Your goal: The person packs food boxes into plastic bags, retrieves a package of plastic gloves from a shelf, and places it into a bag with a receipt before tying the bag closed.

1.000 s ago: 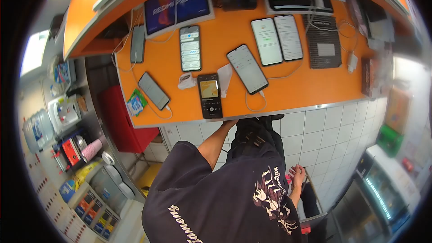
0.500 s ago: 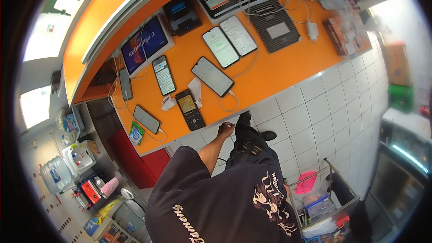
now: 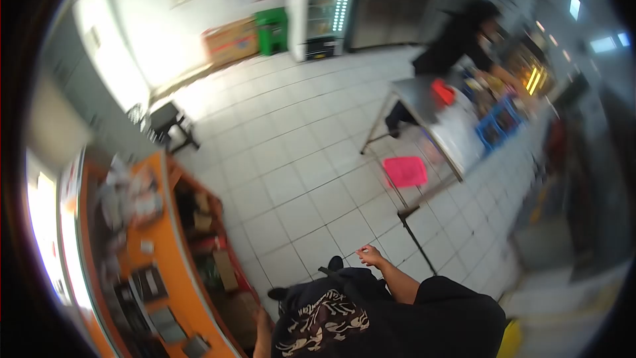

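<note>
My right hand (image 3: 370,256) hangs in front of my body over the tiled floor, fingers loosely bent and apart, with nothing seen in it. On the left, my left hand (image 3: 264,319) is low beside the orange counter (image 3: 173,258), close to its open lower shelves (image 3: 228,301); its fingers are hidden. Dark and grey devices (image 3: 149,284), blurred, lie on the counter top.
Across the white tiled floor (image 3: 291,159), a person in black (image 3: 454,43) leans over a metal table (image 3: 414,96) holding a blue crate (image 3: 500,122). Near its legs is a pink tray (image 3: 405,171). A black stool (image 3: 171,122), cardboard box (image 3: 230,41) and green bin (image 3: 270,30) stand farther off.
My view has swung right, away from the phones on the counter and toward the room. The counter is now at my left, and my right hand has come into view in front.
</note>
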`<state>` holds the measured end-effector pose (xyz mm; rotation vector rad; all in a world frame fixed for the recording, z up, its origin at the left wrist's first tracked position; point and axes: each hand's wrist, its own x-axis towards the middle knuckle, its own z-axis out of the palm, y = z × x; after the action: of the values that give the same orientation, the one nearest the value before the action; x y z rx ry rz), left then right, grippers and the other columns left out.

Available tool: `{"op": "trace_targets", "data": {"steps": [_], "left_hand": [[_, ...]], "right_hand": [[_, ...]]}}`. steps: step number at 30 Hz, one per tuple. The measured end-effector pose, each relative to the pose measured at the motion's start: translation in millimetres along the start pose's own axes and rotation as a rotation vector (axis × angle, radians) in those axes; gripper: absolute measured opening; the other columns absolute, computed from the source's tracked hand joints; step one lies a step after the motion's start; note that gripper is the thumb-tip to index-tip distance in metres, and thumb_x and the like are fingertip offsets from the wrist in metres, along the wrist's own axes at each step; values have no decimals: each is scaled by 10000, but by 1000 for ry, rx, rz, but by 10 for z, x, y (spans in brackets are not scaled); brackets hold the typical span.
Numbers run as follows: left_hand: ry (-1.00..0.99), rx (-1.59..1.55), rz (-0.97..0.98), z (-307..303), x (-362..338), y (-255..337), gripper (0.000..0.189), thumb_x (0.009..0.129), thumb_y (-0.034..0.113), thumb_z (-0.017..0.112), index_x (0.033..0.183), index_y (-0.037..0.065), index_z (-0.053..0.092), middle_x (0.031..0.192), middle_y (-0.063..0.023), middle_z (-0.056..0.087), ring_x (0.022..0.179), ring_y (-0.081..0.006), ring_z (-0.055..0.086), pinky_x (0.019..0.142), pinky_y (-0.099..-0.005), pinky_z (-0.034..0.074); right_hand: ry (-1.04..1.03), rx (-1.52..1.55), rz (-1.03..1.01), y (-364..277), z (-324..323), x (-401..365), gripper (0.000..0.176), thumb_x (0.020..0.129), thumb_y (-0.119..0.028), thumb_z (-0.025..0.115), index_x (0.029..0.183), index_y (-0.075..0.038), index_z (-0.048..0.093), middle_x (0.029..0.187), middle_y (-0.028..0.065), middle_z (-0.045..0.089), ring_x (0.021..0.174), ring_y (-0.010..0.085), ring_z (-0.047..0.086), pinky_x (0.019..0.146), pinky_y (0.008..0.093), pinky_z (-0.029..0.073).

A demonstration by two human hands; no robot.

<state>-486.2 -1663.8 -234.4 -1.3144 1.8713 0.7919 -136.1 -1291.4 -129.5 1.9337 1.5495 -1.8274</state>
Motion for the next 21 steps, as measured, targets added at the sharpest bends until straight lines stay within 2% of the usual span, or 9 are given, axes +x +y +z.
{"op": "trace_targets", "data": {"steps": [2,4,6,7,8,10,12,18,21], "left_hand": [[-603,-134,784,-160,249,-411,239,933,271,635,889,35,635,651,-49,567,567,-161,539,533,-344,444],[-631,298,700,-69,62,-153,271,932,254,640,940,-17,656,648,-71,584,567,-173,550,536,-350,453],[-389,596,850,209,-327,-8,295,928,254,644,997,-33,642,657,-76,589,568,-168,560,516,-331,453],[-257,742,902,280,-1054,106,312,927,254,646,1026,-41,636,661,-78,592,568,-166,565,506,-321,454],[-248,769,928,400,-1172,160,312,927,254,646,1026,-41,636,661,-78,592,568,-166,565,506,-321,454],[-494,582,905,746,-1424,308,387,915,276,665,1142,-32,603,710,-91,615,592,-168,593,489,-327,464],[-458,683,935,1071,-1711,452,399,911,280,672,1172,-11,593,729,-93,621,595,-172,601,491,-321,470],[-461,1115,989,2009,-2299,880,400,881,287,698,1175,25,626,744,-101,650,585,-175,625,502,-312,500],[-382,1318,1092,2705,-2509,968,370,859,293,712,1102,17,671,741,-115,670,584,-175,642,517,-313,527]], "right_hand": [[55,107,9,231,-147,74,443,858,-414,723,1127,-96,573,885,82,676,669,165,641,541,321,515],[146,273,103,606,-381,56,438,857,-408,726,1117,-89,576,892,98,680,669,177,650,535,324,521],[215,354,203,1186,-542,135,442,860,-400,721,1121,-75,572,900,117,681,661,193,658,530,341,530],[248,355,285,1383,-629,25,419,870,-375,707,1106,-54,576,880,126,679,652,204,662,529,359,539],[262,351,352,1621,-676,-51,363,887,-355,677,1031,-30,605,854,125,677,646,217,664,537,374,547],[253,236,481,2228,-775,-45,339,896,-348,654,948,-14,627,834,121,675,646,228,667,530,381,547],[312,331,629,2435,-793,-237,340,909,-343,645,912,-3,629,840,129,670,617,240,651,516,389,541],[438,863,612,2570,-590,-471,326,935,-317,638,922,8,621,837,137,652,599,252,617,525,399,523],[634,913,587,1770,-726,-940,340,915,-292,628,782,22,625,687,110,624,593,220,608,508,366,499]]}}
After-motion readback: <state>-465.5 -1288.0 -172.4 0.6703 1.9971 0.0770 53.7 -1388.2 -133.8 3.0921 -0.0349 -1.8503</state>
